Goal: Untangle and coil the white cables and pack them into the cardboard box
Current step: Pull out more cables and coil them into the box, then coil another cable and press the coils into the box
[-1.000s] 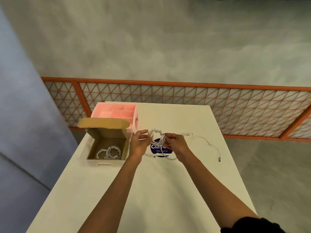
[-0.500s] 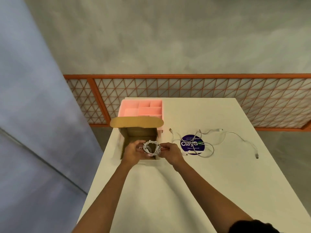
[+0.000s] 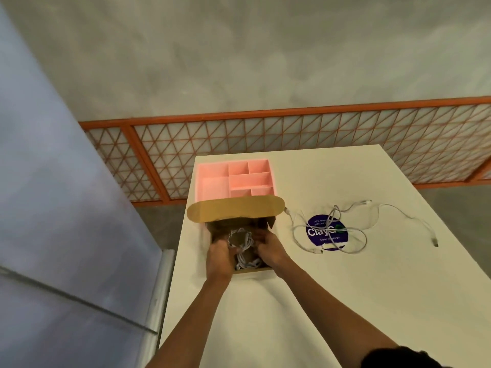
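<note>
On the white table [image 3: 305, 301], your left hand [image 3: 219, 257] and right hand [image 3: 269, 251] pinch the coiled white cable [image 3: 240, 239] between them, directly above the open brown cardboard box [image 3: 233, 212].

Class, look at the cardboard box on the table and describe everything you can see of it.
The cardboard box is small, brown and plain, standing open near the table's left edge with its rounded lid flap raised at the back. White coiled cables lie inside. Both hands, left hand and right hand, reach into it. A pink tray stands behind it.
</note>
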A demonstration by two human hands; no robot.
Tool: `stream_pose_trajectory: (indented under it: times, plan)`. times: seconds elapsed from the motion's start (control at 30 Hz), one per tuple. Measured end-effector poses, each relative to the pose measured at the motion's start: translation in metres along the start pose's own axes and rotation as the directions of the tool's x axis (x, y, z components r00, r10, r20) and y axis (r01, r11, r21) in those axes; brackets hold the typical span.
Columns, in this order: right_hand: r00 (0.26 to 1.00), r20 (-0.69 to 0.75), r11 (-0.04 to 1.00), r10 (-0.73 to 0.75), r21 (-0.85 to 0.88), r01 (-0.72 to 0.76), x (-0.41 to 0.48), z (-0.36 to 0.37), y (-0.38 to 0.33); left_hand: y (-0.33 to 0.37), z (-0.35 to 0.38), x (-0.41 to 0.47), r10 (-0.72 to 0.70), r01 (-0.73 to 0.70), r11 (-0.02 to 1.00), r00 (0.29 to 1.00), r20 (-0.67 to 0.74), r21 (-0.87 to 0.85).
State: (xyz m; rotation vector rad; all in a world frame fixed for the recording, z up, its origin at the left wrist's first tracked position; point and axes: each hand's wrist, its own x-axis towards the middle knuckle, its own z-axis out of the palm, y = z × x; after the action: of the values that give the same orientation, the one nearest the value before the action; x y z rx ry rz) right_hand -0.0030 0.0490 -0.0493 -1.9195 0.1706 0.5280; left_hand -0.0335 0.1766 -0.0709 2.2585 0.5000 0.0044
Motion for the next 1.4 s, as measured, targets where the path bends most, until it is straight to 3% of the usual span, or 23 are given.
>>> stream_pose_trajectory:
  times: [0.17,0.27,0.4,0.5,0.57,0.67,0.77,0.93,1.03,1.2,1.4]
  plan:
    - [1.0,0.004,1.0,0.003,-0.004,-0.003,0.014,0.006,-0.004,0.001,0.009,0.018,-0.076,0.077,0.996,0.997,0.022,-0.04]
    - [1.0,0.019,0.999,-0.001,-0.033,0.002,0.021,0.011,-0.005,0.007,0.007,0.018,0.005,-0.006,0.999,0.999,-0.037,-0.04]
    - [0.999,0.049,0.999,0.008,-0.047,-0.006,0.023,0.012,-0.004,0.013,0.005,0.016,-0.001,-0.005,0.997,0.997,-0.072,-0.083]
    - [0.998,0.067,1.0,-0.001,-0.031,0.003,0.021,0.008,-0.003,0.007,0.005,0.015,0.023,-0.023,0.996,1.0,-0.006,0.092]
    - [0.997,0.081,1.0,-0.008,-0.025,0.01,0.019,0.0,0.002,0.001,0.007,0.01,0.06,-0.049,0.968,0.998,-0.038,0.246]
    - [0.994,0.107,0.999,-0.014,0.031,0.01,0.011,-0.023,0.011,0.005,0.017,-0.005,0.294,-0.235,0.912,0.946,-0.137,0.336]
    - [0.989,0.142,0.998,-0.033,0.065,0.024,-0.001,-0.053,0.019,0.017,0.034,-0.021,0.452,-0.377,0.847,0.882,-0.135,0.375]
    - [0.999,0.035,1.0,-0.004,0.0,0.004,-0.006,-0.108,0.047,0.058,0.064,-0.043,0.512,-0.49,0.835,0.859,-0.026,0.25]
    - [0.992,-0.125,0.998,0.001,-0.068,-0.009,-0.004,-0.138,0.064,0.08,0.086,-0.043,0.552,-0.546,0.806,0.833,0.044,0.229]
    - [0.96,-0.274,0.964,-0.055,-0.264,-0.02,0.003,-0.176,0.083,0.107,0.122,-0.023,0.473,-0.52,0.817,0.852,0.225,0.249]
    - [0.968,-0.221,0.927,-0.114,-0.374,0.024,0.02,-0.2,0.09,0.126,0.151,0.005,0.106,-0.278,0.846,0.924,0.367,0.456]
